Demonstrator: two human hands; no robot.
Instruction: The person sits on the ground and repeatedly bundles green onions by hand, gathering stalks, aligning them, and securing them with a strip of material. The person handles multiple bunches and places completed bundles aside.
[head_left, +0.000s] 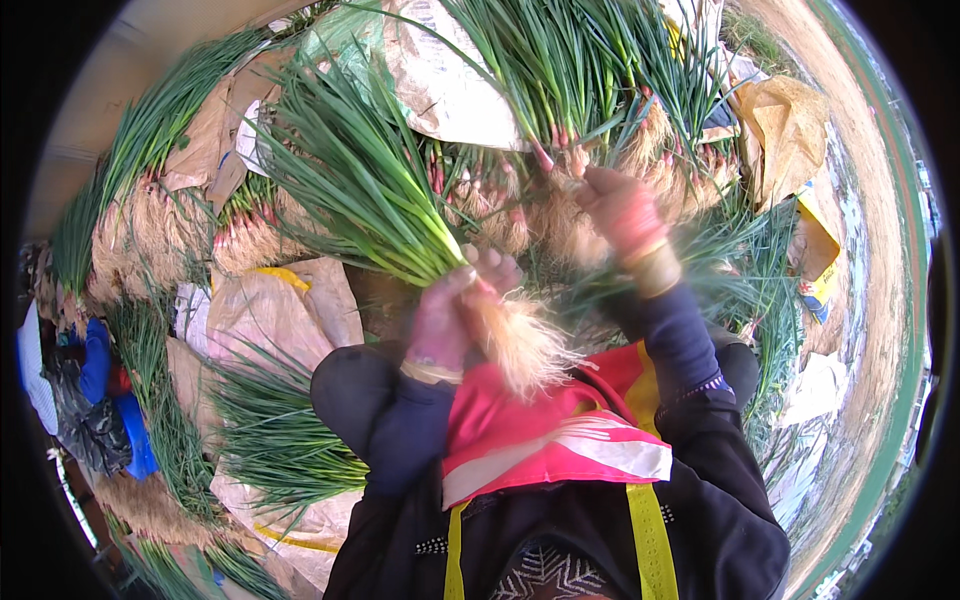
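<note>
A bunch of green onions is gripped near its base by my left hand; the pale roots hang over the red cloth on my lap and the leaves fan to the upper left. My right hand, blurred, is at the root ends of more green onions that lie ahead with leaves pointing away; whether its fingers hold one I cannot tell. Reddish bulbs and roots lie between the two hands.
Woven sacks lie at my left, with more green onions beside my knee. Rooted bundles are at the far left, near a person in blue. A crumpled brown sack and loose leaves lie at the right.
</note>
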